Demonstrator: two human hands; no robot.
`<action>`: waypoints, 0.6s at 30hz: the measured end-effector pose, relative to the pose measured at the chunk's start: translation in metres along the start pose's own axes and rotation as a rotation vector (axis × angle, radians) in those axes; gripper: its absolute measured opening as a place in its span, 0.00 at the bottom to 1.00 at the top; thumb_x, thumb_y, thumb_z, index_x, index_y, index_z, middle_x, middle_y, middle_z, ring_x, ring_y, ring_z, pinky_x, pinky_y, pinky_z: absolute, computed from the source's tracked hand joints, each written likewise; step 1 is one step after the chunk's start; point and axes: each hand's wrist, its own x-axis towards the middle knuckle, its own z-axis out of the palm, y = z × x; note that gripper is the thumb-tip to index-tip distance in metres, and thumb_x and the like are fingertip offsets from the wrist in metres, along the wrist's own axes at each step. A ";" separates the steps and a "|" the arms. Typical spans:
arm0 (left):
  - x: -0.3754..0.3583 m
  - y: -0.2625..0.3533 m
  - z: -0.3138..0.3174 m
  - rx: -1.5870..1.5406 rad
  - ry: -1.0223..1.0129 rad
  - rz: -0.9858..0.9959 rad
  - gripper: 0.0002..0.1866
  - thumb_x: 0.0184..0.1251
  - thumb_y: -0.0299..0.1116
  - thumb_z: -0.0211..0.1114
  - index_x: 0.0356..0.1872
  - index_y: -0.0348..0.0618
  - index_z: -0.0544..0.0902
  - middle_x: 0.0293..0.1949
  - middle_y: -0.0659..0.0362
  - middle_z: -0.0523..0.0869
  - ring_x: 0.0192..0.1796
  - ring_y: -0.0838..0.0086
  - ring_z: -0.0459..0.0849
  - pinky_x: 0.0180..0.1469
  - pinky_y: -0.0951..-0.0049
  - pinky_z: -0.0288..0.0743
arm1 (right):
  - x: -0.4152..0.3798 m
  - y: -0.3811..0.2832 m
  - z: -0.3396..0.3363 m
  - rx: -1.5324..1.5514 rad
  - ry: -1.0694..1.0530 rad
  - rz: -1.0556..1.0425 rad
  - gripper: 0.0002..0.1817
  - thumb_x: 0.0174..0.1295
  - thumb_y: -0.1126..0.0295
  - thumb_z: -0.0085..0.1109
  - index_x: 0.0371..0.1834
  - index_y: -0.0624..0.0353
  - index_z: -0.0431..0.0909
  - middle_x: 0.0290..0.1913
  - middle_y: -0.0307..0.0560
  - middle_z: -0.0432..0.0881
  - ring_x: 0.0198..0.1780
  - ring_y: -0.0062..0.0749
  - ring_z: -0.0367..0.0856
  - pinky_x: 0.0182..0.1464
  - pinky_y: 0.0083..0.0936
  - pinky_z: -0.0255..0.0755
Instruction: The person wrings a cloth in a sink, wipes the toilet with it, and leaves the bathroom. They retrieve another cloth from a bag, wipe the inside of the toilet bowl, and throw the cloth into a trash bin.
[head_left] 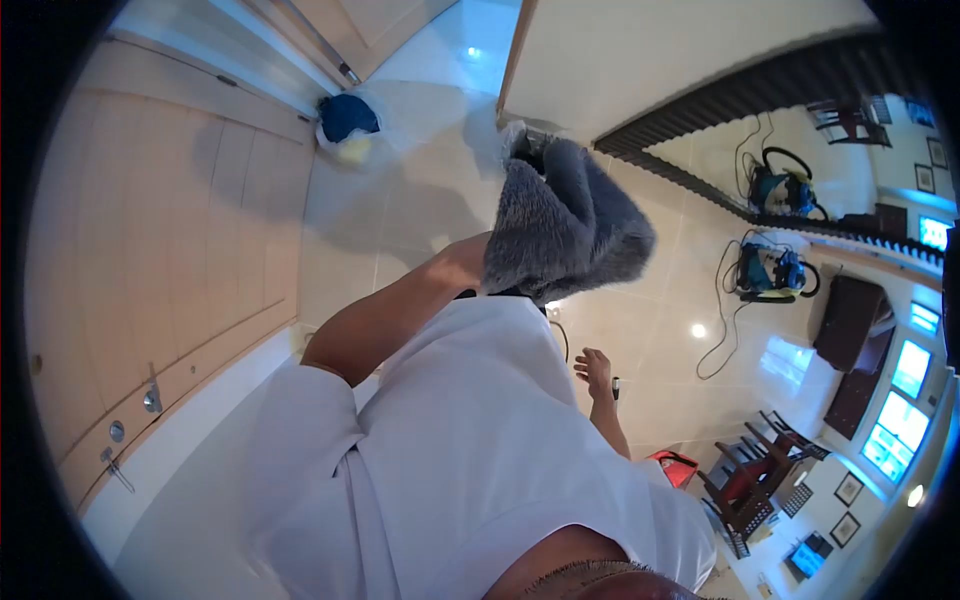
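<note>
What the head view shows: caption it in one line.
Grey fur over the left hand, right hand empty, vacuum on the floor.

Grey plush fabric (570,225) covers most of our left hand (473,262), hiding its fingers. The view's dark rim crops the mirror (690,150).

Windows (909,370), pic R: are glowing blue-white. Floor (660,345): is reflecting glare spots. Door (170,210), pic L: is catching soft shadow. Exp.: is running mod. bright. Fisheye: is bending edges; corners are showing black.
</note>
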 end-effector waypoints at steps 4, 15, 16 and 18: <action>-0.023 0.022 0.000 0.063 0.039 0.159 0.21 0.70 0.36 0.72 0.61 0.44 0.83 0.59 0.57 0.85 0.59 0.70 0.80 0.65 0.64 0.75 | 0.112 0.022 0.003 0.228 -0.139 -0.186 0.18 0.71 0.57 0.59 0.56 0.56 0.80 0.39 0.41 0.87 0.36 0.29 0.85 0.35 0.26 0.77; -0.057 0.149 -0.190 0.160 0.726 0.359 0.20 0.73 0.37 0.68 0.62 0.44 0.82 0.57 0.58 0.85 0.57 0.70 0.82 0.63 0.64 0.77 | 0.187 -0.334 0.196 -0.154 -0.100 -0.196 0.15 0.68 0.58 0.61 0.50 0.55 0.84 0.39 0.42 0.89 0.34 0.26 0.86 0.32 0.21 0.77; -0.060 0.166 -0.215 0.184 0.783 0.381 0.19 0.73 0.37 0.68 0.62 0.43 0.82 0.57 0.58 0.85 0.57 0.70 0.82 0.63 0.64 0.77 | 0.198 -0.369 0.220 -0.180 -0.127 -0.249 0.15 0.68 0.58 0.61 0.50 0.55 0.85 0.39 0.42 0.90 0.34 0.25 0.86 0.32 0.21 0.77; -0.060 0.190 -0.255 0.219 0.876 0.420 0.19 0.74 0.38 0.67 0.62 0.43 0.82 0.57 0.59 0.85 0.56 0.70 0.82 0.62 0.64 0.77 | 0.137 -0.464 0.265 -0.353 -0.117 -0.436 0.13 0.66 0.59 0.62 0.42 0.57 0.87 0.36 0.43 0.89 0.30 0.25 0.85 0.32 0.23 0.78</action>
